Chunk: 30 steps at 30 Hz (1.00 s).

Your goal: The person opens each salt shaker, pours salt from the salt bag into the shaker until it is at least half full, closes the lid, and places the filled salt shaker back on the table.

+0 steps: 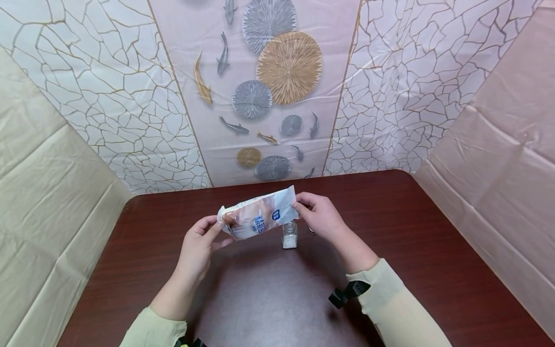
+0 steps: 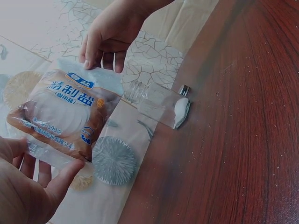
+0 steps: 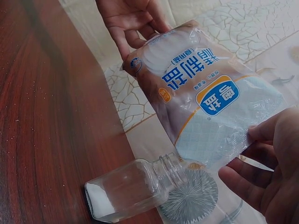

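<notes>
A plastic bag of salt (image 1: pixel 256 218), printed in brown, pale blue and white with blue lettering, is held tilted above the table. My left hand (image 1: pixel 196 248) grips its bottom end between thumb and fingers. At the other end, my right hand (image 1: pixel 322 217) pinches the pale blue top edge. Just below the bag stands a clear glass jar (image 3: pixel 131 189), its threaded mouth uncovered and a layer of white salt at its base. In the left wrist view a small metallic lid (image 2: pixel 184 90) lies beside the jar.
The dark red-brown wooden table (image 1: pixel 373 207) carries scattered white grains, visible in both wrist views. Patterned cloth (image 1: pixel 269 140) hangs along its far edge, with plain beige cloth (image 1: pixel 490 159) at the sides.
</notes>
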### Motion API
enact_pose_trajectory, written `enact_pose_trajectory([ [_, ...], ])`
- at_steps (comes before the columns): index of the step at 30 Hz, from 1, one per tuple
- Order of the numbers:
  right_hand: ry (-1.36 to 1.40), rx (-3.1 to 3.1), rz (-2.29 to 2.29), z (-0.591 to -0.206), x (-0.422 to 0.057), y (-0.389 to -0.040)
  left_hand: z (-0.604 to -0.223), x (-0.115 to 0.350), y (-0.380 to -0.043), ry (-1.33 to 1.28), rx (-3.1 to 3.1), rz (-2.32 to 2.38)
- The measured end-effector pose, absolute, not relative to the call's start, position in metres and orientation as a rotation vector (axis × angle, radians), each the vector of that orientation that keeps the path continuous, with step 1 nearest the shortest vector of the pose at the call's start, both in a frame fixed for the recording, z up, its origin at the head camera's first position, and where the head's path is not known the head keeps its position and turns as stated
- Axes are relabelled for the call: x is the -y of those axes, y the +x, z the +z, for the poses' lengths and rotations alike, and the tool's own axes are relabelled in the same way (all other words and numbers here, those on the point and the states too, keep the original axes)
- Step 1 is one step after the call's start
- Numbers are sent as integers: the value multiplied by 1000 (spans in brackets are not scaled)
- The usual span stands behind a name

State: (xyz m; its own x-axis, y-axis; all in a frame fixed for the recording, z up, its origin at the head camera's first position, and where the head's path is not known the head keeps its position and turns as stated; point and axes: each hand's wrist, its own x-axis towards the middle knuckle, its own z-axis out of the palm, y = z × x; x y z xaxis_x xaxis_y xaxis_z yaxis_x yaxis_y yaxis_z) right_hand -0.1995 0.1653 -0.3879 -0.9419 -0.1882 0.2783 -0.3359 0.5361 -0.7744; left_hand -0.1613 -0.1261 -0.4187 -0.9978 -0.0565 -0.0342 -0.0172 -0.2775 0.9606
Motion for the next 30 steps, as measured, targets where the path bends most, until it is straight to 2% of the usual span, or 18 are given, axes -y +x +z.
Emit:
enact_pose_trajectory([
  [30, 461, 2588, 1401, -391, -167, -201, -419, 126, -162, 101, 1908, -2467],
])
